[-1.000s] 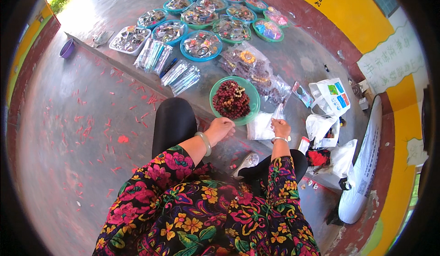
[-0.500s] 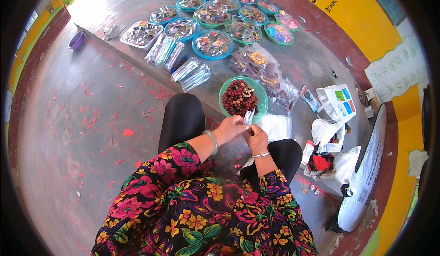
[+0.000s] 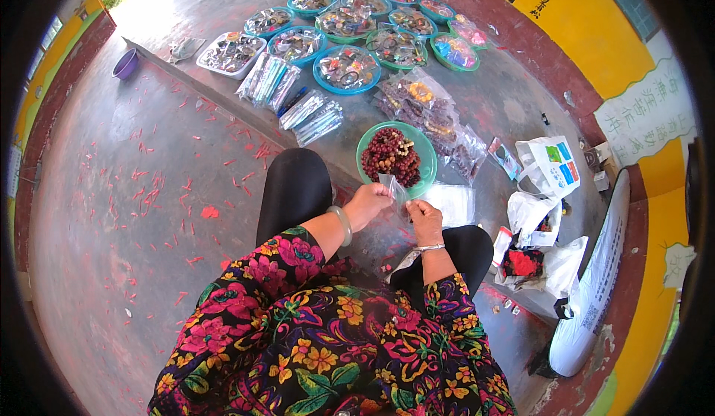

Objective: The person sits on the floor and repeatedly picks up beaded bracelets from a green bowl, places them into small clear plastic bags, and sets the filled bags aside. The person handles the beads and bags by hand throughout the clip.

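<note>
Closest to us, just above our lap, we have a small clear bag (image 3: 395, 187) stretched between our fingers, and the step in hand looks to be parting its thin film. To do this well, we would take one layer in each hand, rub the edges until they slip, and draw them apart gently, since film this light could crease or tear under a hard tug. Our left hand (image 3: 369, 204) is nearly closed, thumb and forefinger pinching the bag's near left side; our right hand (image 3: 426, 222) has its fingers curled, the tips pinching the opposite lower edge. We cannot tell whether the mouth has parted. Right behind the bag, on the raised floor, stands a green bowl (image 3: 429, 164) heaped with dark red beads (image 3: 387, 151), a few pale ones among them. Beside it on our right lies a flat white pack (image 3: 456, 204), partly behind our knee. Past the bowl are clear packets of beads (image 3: 421, 114), with slim wrapped bundles (image 3: 313, 118) to their left, and farthest off, a cluster of filled basins (image 3: 378, 73).
</note>
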Tool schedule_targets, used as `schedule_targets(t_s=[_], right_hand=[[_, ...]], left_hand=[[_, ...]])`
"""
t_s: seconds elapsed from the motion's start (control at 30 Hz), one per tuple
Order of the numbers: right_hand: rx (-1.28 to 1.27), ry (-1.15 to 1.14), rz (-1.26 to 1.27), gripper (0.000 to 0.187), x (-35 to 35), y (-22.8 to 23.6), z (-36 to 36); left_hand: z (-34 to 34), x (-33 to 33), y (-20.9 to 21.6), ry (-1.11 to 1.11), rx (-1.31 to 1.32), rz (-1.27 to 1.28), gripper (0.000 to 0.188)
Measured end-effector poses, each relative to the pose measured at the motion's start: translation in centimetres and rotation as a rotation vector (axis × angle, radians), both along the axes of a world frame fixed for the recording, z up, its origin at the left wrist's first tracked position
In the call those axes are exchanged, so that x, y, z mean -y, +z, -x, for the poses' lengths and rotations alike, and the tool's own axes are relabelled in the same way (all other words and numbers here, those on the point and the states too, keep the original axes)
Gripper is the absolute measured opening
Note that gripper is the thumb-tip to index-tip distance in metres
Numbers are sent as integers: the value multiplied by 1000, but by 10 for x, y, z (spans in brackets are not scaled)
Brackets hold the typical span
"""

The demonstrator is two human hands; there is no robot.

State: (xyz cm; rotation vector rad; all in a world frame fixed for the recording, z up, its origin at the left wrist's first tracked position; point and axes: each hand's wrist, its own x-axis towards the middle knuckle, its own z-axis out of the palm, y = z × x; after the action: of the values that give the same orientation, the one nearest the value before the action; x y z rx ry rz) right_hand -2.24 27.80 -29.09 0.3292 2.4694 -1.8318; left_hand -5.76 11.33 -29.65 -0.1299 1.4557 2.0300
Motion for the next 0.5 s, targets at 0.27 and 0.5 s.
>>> schedule_targets(t_s=[0.27,0.5], right_hand=[[-418,77,-483,17,0,-13,0],[-739,370,-797,4,5,-7,-4]], left_hand=[[1,-2,-19,32,-61,200,28],[-6,0,18,55,-751,926,53]])
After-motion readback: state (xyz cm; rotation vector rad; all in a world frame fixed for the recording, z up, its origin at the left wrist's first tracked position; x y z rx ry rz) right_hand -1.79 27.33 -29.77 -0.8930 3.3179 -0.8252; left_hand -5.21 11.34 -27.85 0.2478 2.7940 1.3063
